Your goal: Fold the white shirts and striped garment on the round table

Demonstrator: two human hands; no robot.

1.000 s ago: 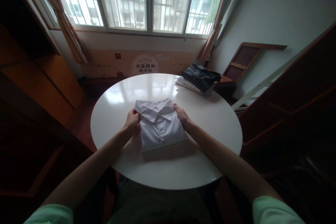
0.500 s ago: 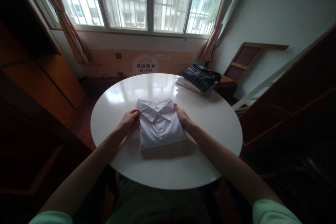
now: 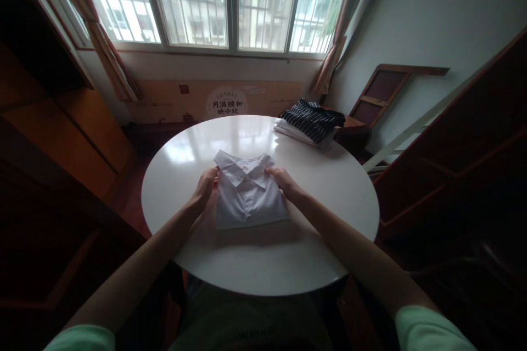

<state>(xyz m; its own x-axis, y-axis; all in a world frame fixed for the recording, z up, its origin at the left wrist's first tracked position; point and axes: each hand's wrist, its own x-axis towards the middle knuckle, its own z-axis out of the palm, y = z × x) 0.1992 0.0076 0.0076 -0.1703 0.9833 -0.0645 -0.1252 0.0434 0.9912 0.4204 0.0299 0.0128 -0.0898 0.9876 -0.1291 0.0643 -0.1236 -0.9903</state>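
Observation:
A folded white collared shirt (image 3: 249, 200) is held just above the round white table (image 3: 313, 197), near its middle. My left hand (image 3: 205, 188) grips its left edge beside the collar. My right hand (image 3: 282, 180) grips the right edge, fingers over the collar's right tip. The shirt's near edge is raised, and it casts a shadow on the tabletop below.
A folded dark striped garment (image 3: 313, 118) lies on lighter folded cloth at the table's far right edge. A barred window (image 3: 222, 0) with curtains fills the far wall. Wooden furniture (image 3: 61, 120) stands at left, and dark wooden panels (image 3: 461, 137) at right.
Both hands closed in on the shirt's sides and lifted it slightly off the table; its near edge moved away from me and its shadow grew.

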